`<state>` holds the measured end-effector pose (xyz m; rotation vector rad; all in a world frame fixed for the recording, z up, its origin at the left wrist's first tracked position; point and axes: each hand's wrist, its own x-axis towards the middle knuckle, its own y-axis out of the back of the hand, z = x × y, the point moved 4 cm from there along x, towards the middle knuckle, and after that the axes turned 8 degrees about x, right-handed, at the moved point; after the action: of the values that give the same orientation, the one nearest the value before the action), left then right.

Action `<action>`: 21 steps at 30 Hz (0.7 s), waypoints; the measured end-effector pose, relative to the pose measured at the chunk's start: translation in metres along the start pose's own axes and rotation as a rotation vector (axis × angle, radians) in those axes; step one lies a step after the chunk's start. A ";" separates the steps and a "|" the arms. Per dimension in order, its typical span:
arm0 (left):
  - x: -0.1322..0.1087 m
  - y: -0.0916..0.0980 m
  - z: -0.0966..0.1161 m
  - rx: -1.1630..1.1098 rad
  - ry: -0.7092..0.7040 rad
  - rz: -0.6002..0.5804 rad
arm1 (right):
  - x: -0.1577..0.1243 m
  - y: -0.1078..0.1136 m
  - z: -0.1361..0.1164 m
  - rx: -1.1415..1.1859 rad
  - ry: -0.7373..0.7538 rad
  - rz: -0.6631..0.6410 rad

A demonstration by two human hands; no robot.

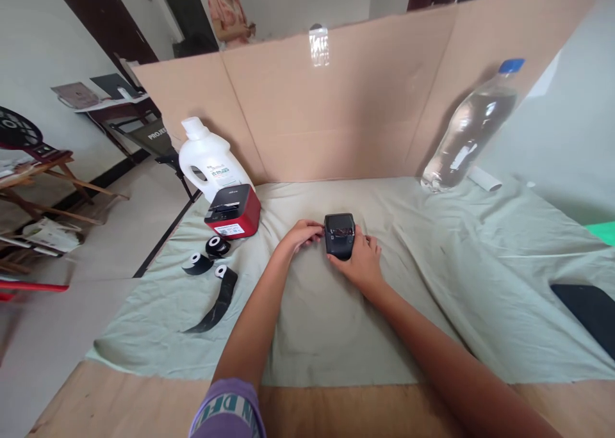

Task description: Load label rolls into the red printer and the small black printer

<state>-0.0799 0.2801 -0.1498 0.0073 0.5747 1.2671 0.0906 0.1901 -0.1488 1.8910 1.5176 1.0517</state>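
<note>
A small black portable printer sits on the cloth in front of me, a glossy strip across its top. My right hand is wrapped round its right side and near corner. At its left side, my left hand has its fingers drawn together, the tips against or just beside the casing. Whatever those fingertips pinch, if anything, is too small to make out. Off to the left stands a red and black desktop printer. Below it lie three black rolls with white cores; the nearest roll has a loose tail unrolled.
A white jug stands behind the red printer. A clear bottle with a blue cap leans on the cardboard screen, a white tube beside it. A dark flat object lies far right. Beyond the screen a person stands.
</note>
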 end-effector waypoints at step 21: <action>-0.006 -0.007 0.004 -0.130 -0.120 -0.027 | 0.000 0.002 -0.003 0.035 -0.030 -0.039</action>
<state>-0.0734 0.2733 -0.1464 -0.0324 0.3873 1.2665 0.0894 0.1891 -0.1454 1.8852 1.5591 0.9814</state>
